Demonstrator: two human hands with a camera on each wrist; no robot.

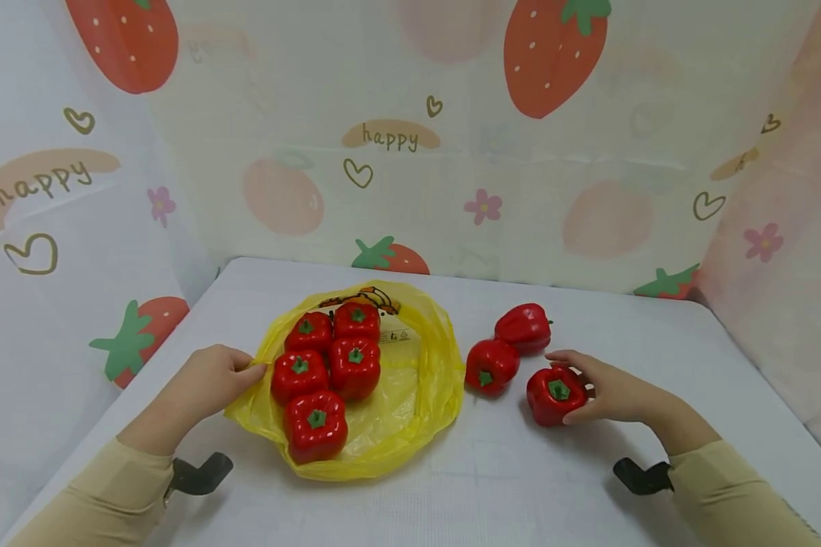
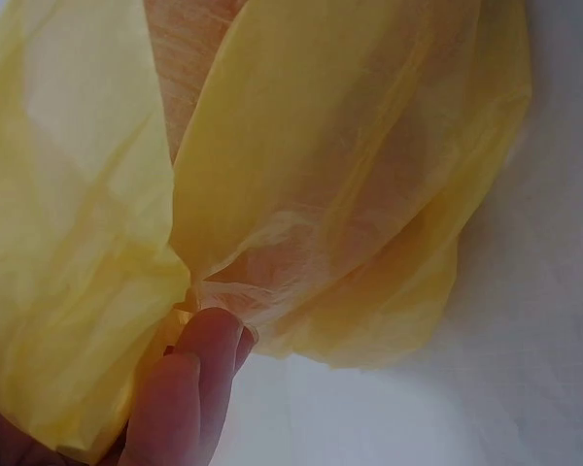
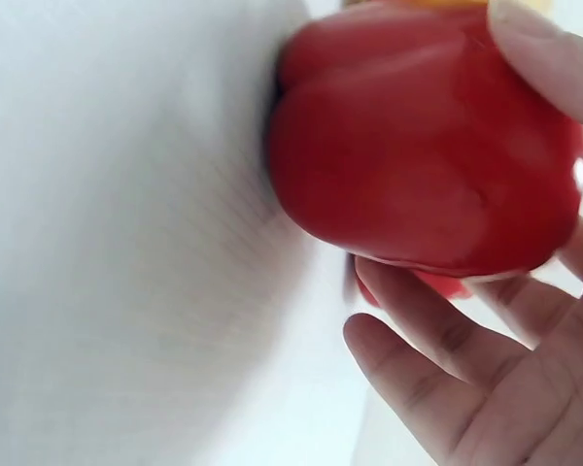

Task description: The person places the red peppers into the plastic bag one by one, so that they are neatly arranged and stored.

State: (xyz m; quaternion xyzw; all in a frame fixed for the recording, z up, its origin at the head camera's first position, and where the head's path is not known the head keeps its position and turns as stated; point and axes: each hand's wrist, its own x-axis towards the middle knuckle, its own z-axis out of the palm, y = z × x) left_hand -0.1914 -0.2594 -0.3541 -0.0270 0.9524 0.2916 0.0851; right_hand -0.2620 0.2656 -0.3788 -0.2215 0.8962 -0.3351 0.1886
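Note:
A yellow plastic bag (image 1: 445, 380) lies opened out with several red bell peppers (image 1: 316, 425) inside, mostly at its left, green stems up. My left hand (image 1: 208, 384) pinches the bag's left rim between thumb and fingers; its fingertips (image 2: 214, 340) show against the thin plastic in the left wrist view. Right of the bag, my right hand (image 1: 619, 391) holds another red bell pepper (image 1: 547, 399), thumb on the near side and fingers round the far side. In the right wrist view this glossy pepper (image 3: 418, 146) sits low over the white surface.
Two more red bell peppers lie loose between the bag and my right hand: one (image 1: 492, 368) beside the bag's right edge, the other (image 1: 523, 328) behind it on its side. Strawberry-printed cloth (image 1: 397, 205) stands behind the white table (image 1: 451, 501) and along its sides.

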